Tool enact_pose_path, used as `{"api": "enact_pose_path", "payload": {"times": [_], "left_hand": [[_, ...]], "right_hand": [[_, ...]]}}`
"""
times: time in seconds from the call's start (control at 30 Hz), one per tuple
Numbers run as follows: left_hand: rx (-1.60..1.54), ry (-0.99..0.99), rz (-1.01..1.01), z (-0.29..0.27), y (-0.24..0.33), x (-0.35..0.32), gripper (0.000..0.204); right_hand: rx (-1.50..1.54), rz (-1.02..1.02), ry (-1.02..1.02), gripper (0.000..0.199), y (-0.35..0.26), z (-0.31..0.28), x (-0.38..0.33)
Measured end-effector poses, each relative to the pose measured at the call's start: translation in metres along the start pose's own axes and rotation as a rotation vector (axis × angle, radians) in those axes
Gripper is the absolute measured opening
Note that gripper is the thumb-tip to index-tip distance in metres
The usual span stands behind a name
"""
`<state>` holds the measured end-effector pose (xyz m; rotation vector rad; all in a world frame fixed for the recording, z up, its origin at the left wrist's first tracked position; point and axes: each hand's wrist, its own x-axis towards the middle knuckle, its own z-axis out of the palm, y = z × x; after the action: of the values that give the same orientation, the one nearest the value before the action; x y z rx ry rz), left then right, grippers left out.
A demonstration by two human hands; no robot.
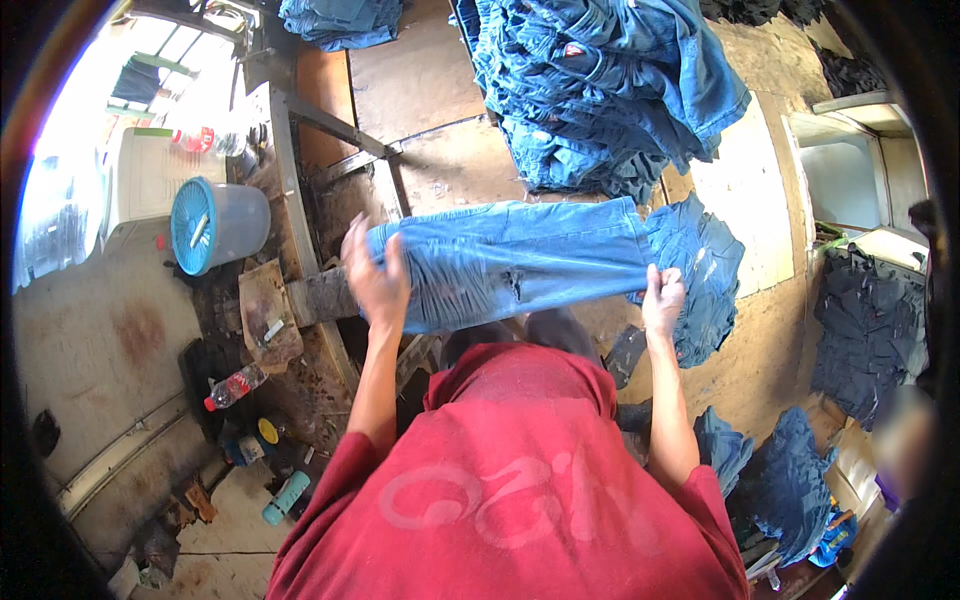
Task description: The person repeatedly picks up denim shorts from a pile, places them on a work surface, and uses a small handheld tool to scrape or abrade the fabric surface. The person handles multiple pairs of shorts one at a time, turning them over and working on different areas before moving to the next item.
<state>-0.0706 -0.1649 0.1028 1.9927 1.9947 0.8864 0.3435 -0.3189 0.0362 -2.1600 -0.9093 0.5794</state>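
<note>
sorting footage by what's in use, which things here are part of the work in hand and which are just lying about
In use:
left hand
right hand
light blue jeans leg stretched between them
stack of blue jeans

Lying about:
lidded bucket
plastic bottle
teal can
dark garments

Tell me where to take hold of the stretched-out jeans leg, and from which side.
Grip the jeans leg at its two ends, coming in from the near long edge, as the left hand and right hand do. It lies flat and lengthwise across the work table, so end grips hold it taut; a middle grip would likely let it sag.
</note>
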Motion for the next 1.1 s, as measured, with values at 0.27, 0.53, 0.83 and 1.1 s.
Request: {"api": "enact_pose_path", "payload": {"times": [0.27, 0.53, 0.83, 1.1], "left_hand": [[-0.062, 0.256, -0.334, 0.016, -0.033, -0.035, 0.019], [-0.495, -0.12, -0.125, -0.015, -0.046, -0.034, 0.012], [-0.435, -0.28, -0.896, -0.069, -0.003, -0.156, 0.066], [-0.198, -0.057, -0.676, -0.024, -0.018, -0.112, 0.088]], "right_hand": [[0.125, -0.033, -0.076, 0.034, 0.002, 0.027, 0.003], [0.334, 0.336, -0.262, 0.035, 0.007, 0.018, -0.012], [0.212, 0.204, -0.363, 0.031, 0.029, 0.012, 0.027], [0.152, 0.157, -0.33, 0.04, 0.025, 0.01, 0.02]]}}
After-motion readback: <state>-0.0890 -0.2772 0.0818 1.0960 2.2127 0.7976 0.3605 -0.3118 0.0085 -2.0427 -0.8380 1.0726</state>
